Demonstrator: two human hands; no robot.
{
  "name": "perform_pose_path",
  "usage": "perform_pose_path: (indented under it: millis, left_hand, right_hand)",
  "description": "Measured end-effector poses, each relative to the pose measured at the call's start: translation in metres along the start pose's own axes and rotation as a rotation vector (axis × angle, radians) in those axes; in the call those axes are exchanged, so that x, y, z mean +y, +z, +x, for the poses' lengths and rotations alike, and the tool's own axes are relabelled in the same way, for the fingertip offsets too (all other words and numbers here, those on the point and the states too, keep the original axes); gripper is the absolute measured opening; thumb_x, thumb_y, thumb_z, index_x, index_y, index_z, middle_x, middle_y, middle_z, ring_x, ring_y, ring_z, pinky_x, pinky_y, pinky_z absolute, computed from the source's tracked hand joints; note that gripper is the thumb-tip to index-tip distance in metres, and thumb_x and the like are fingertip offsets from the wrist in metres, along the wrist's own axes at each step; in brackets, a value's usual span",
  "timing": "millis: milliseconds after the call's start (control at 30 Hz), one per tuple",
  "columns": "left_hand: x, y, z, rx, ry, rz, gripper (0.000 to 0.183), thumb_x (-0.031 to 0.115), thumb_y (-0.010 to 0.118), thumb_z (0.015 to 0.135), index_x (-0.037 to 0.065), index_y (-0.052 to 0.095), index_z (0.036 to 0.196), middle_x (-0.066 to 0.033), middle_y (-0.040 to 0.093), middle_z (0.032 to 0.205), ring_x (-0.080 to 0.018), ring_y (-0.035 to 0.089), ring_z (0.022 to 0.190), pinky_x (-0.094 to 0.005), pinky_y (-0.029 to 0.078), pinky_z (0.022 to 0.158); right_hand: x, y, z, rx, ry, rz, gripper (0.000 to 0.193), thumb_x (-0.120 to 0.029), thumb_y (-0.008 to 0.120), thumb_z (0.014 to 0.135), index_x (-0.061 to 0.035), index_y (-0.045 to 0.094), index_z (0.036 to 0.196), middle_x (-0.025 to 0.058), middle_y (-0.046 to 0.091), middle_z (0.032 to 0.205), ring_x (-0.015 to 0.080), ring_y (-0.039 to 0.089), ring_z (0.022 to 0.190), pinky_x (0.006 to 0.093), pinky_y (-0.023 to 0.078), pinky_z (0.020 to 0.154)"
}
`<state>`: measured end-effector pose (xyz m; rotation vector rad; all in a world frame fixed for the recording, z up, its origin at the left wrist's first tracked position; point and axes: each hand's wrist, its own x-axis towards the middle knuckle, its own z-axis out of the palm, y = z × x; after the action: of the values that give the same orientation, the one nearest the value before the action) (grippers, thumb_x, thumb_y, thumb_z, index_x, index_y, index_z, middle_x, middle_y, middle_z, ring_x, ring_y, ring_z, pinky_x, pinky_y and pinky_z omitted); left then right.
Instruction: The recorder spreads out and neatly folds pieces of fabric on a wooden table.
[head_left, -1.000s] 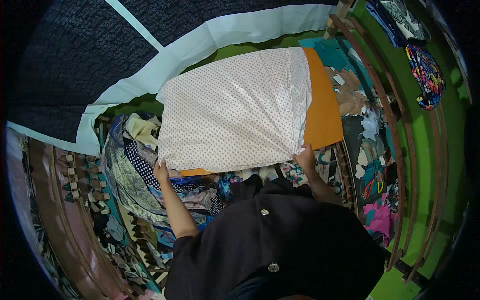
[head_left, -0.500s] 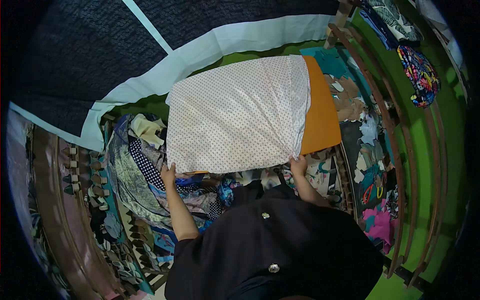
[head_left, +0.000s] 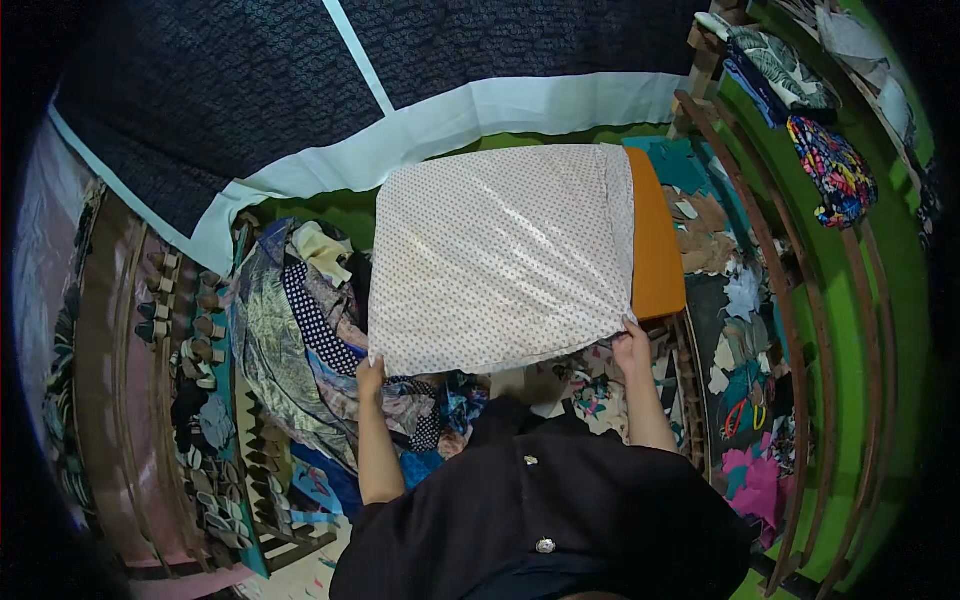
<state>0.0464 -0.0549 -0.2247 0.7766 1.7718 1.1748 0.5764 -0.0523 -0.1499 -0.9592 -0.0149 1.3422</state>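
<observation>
A pale cloth cover with small dark dots point(head_left: 500, 255) lies over most of an orange board-like panel point(head_left: 657, 245), whose right end shows bare. My left hand point(head_left: 371, 376) is closed on the cloth's near left corner. Gathered folds fan out from the cloth's near right edge, where my right hand point(head_left: 630, 345) pinches it, thumb on top. What my fingers do beneath the cloth is hidden. The panel is held out in front of my body, above the floor.
A heap of patterned fabrics point(head_left: 300, 330) lies to the left, beside wooden racks of shoe-like forms point(head_left: 205, 330). On the right, scissors with orange handles point(head_left: 735, 418) lie among leather scraps point(head_left: 705, 240), near wooden rails point(head_left: 785, 300). A dark curtain with a white border point(head_left: 530, 105) hangs at the back.
The cloth's right edge and my right hand have shifted right along the panel, covering more of the orange. Both hands sit a little lower and further right in view.
</observation>
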Motion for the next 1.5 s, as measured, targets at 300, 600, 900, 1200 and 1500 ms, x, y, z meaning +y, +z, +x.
perform_pose_path:
  millis: [300, 600, 900, 1200, 1500]
  left_hand:
    - [-0.050, 0.015, -0.068, -0.249, 0.327, 0.366, 0.023, 0.017, 0.057, 0.080, -0.001, 0.063, 0.093, -0.0143, 0.065, 0.081, -0.0251, 0.060, 0.068, -0.0355, 0.045, 0.062]
    - [-0.087, 0.040, -0.237, -0.664, 0.503, 0.962, 0.023, 0.020, 0.055, 0.077, 0.005, 0.062, 0.092, -0.0197, 0.062, 0.087, -0.0344, 0.060, 0.080, -0.0411, 0.047, 0.068]
    - [-0.187, -0.077, -0.277, -1.097, 0.093, 1.104, 0.019, 0.021, 0.059, 0.072, 0.006, 0.065, 0.081, -0.0147, 0.064, 0.079, -0.0290, 0.062, 0.073, -0.0398, 0.047, 0.065]
    - [-0.210, -0.129, -0.311, -1.051, -0.151, 1.085, 0.021, 0.016, 0.065, 0.071, 0.002, 0.065, 0.087, -0.0106, 0.065, 0.076, -0.0193, 0.056, 0.062, -0.0358, 0.044, 0.058]
    - [-0.127, -0.201, -0.354, -0.126, 0.339, 0.346, 0.020, 0.014, 0.058, 0.077, 0.004, 0.063, 0.094, -0.0154, 0.051, 0.118, -0.0268, 0.047, 0.110, -0.0353, 0.035, 0.094]
  right_hand:
    - [0.053, -0.017, -0.069, -0.270, 0.009, -0.643, 0.029, -0.003, 0.050, 0.082, 0.0056, 0.054, 0.109, 0.0126, 0.060, 0.103, 0.0210, 0.057, 0.097, 0.0325, 0.042, 0.085]
    - [0.229, -0.062, -0.208, -0.561, -0.209, -1.759, 0.027, -0.018, 0.053, 0.076, -0.0058, 0.064, 0.097, 0.0182, 0.063, 0.090, 0.0329, 0.060, 0.085, 0.0369, 0.047, 0.074]
    - [0.245, -0.131, -0.253, -1.029, 0.386, -2.293, 0.038, -0.032, 0.052, 0.071, 0.0012, 0.065, 0.085, 0.0222, 0.062, 0.086, 0.0362, 0.060, 0.082, 0.0516, 0.042, 0.077]
    - [0.295, -0.122, -0.300, -1.411, 0.135, -1.747, 0.020, -0.019, 0.051, 0.077, -0.0025, 0.062, 0.080, 0.0133, 0.064, 0.077, 0.0228, 0.056, 0.068, 0.0373, 0.043, 0.067]
    - [0.294, 0.021, -0.410, -1.632, -0.241, -1.161, 0.014, -0.014, 0.052, 0.075, -0.0007, 0.057, 0.075, 0.0081, 0.055, 0.072, 0.0194, 0.052, 0.082, 0.0446, 0.025, 0.088]
